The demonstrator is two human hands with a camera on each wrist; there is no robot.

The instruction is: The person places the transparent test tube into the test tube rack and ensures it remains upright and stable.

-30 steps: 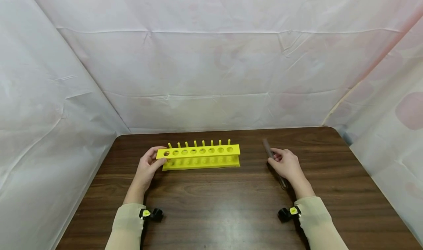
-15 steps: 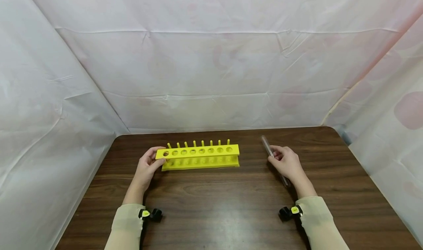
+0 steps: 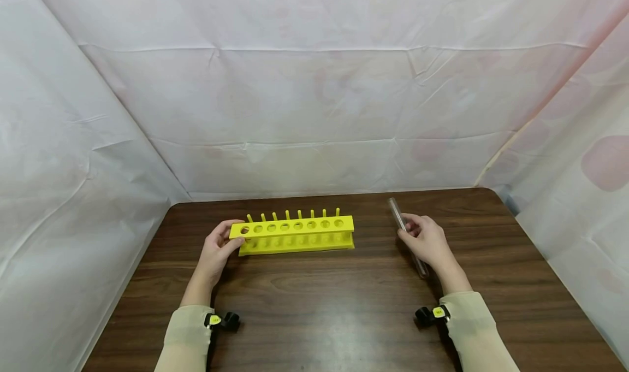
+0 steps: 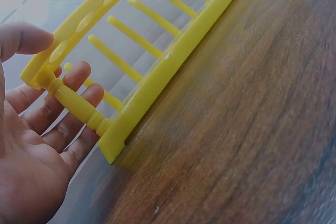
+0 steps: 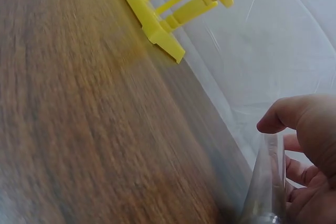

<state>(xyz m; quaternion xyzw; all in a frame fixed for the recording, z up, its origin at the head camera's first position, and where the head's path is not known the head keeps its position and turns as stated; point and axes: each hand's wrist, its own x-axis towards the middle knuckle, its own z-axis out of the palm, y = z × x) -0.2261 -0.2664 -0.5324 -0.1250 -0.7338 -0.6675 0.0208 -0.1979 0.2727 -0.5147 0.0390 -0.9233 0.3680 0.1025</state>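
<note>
A yellow test tube rack (image 3: 295,248) stands upright on the table, its row of round holes on top and a line of pegs along the back. My left hand (image 3: 217,252) holds its left end; in the left wrist view the thumb lies on the top plate and the fingers reach around the end post (image 4: 79,104). To the right, my right hand (image 3: 426,243) pinches a clear glass test tube (image 3: 396,212) around its middle. The tube slants, far end leaning left and near end toward me. In the right wrist view, part of the tube (image 5: 266,182) shows beside the fingers.
The dark wooden table (image 3: 314,301) has rounded far corners. Pale plastic sheeting (image 3: 304,99) hangs behind it and along both sides. Black wrist cameras (image 3: 229,322) are strapped at both cuffs.
The test tube in my right hand has shifted slightly, its far end moving a little farther away. My left hand keeps its hold on the rack.
</note>
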